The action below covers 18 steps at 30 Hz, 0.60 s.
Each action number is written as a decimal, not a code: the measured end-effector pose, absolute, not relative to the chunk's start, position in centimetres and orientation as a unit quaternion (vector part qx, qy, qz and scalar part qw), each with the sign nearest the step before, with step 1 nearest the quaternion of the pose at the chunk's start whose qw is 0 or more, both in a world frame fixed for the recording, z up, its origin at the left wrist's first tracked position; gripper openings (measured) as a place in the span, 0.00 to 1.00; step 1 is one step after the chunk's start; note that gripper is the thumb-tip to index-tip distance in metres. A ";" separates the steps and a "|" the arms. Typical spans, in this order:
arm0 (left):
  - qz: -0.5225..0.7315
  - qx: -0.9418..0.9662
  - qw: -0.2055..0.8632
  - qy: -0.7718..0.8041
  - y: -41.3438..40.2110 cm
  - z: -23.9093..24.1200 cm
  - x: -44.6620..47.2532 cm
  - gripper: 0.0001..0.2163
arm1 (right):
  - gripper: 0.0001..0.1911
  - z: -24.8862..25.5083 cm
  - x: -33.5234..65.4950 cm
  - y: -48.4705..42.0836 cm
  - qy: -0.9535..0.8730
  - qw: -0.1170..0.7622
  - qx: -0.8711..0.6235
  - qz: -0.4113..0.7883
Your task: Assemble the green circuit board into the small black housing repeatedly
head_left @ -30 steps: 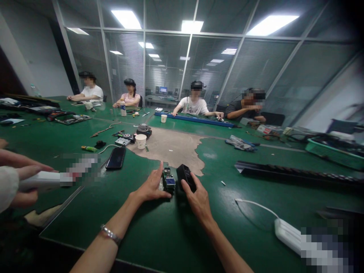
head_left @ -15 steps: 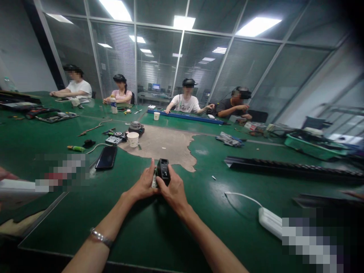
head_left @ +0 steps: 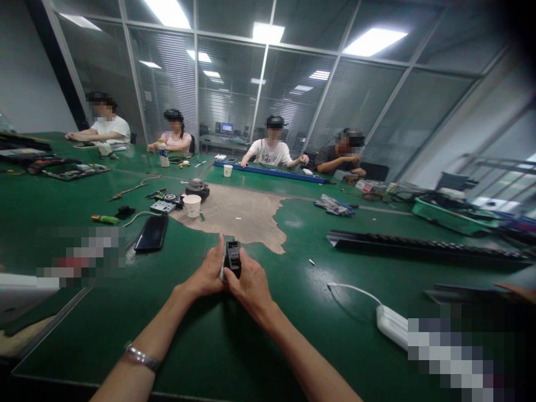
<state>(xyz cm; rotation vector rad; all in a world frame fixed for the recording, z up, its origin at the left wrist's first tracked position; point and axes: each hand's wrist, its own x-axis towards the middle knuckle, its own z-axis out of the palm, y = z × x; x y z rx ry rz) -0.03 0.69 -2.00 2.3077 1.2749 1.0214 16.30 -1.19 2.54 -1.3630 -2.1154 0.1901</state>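
Note:
Between my two hands is a small black block with slots and openings (head_left: 233,254) on its upward face, held just above the green table. A pale strip shows along its left side, too blurred to make out. My left hand (head_left: 208,272) presses against that left side, thumb up, with its other fingers mostly hidden. My right hand (head_left: 252,279) is closed round the right side and near end, its thumb across the near edge. A black phone (head_left: 151,233) lies left of my hands on the table.
Left of centre stand a paper cup (head_left: 192,206) and loose electronic parts (head_left: 163,206). To the right lie a long black metal rail (head_left: 410,245), a white power strip (head_left: 391,325), grey gloves (head_left: 334,205) and a green basket (head_left: 448,215). Several people sit across the table.
The view has shifted slightly. The block has tipped a little in my hands, so its slotted face shows at a different angle. Both hands keep hold of it.

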 end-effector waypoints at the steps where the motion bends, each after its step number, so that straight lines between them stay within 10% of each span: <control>1: 0.355 0.808 0.153 0.446 0.7 -2.0 0.0 0.58 | 0.30 2.5 16.4 -1.3 -0.801 0.294 -0.516 0.073; 18: 0.331 0.824 0.150 0.435 0.4 -1.6 -0.1 0.57 | 0.35 2.1 17.2 -1.8 -0.808 0.274 -0.516 0.072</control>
